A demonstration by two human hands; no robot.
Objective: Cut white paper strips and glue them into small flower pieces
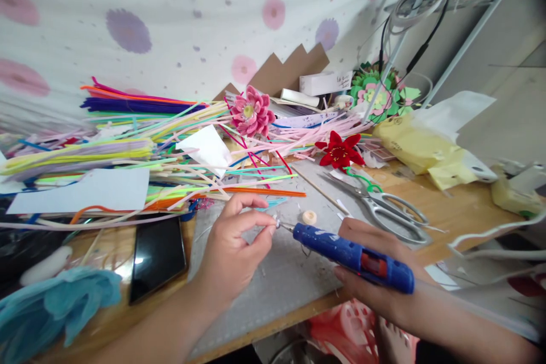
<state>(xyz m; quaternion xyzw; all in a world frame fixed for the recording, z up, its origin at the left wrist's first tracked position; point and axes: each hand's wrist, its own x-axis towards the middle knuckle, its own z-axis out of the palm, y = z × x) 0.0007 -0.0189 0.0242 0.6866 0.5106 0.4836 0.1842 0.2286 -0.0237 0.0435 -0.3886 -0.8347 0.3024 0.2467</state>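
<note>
Pinched at the fingertips (265,220) of the left hand (236,244), over the middle of the grey mat (277,278): a tiny white piece (277,222), too small to name more exactly. Grasped in the right hand (379,239), with fingers wrapped around the body: a blue glue gun (333,245), pointing to the left, with its tip (286,228) at the white piece. Cannot tell surely whether touching it or only just beside it.

On the mat, just beyond the glue gun, a small pale disc (309,217). Farther, a thin stick (318,186), lying aslant. To the right, metal scissors (369,199), lying partly over the mat, with handles toward the near right. Just beyond the scissors, a red flower (340,151) with a green stem; farther to the left, a pink flower (251,112) upon many fuzzy sticks (81,154) of different colours, spread over the far left.

On the wooden worktop (426,196), left of the mat, a black phone (157,261); at the near left, a blue flower (60,301). At the far right, a yellow bag (409,142). Behind everything, a white curtain (170,23) with pink and purple flowers printed.
</note>
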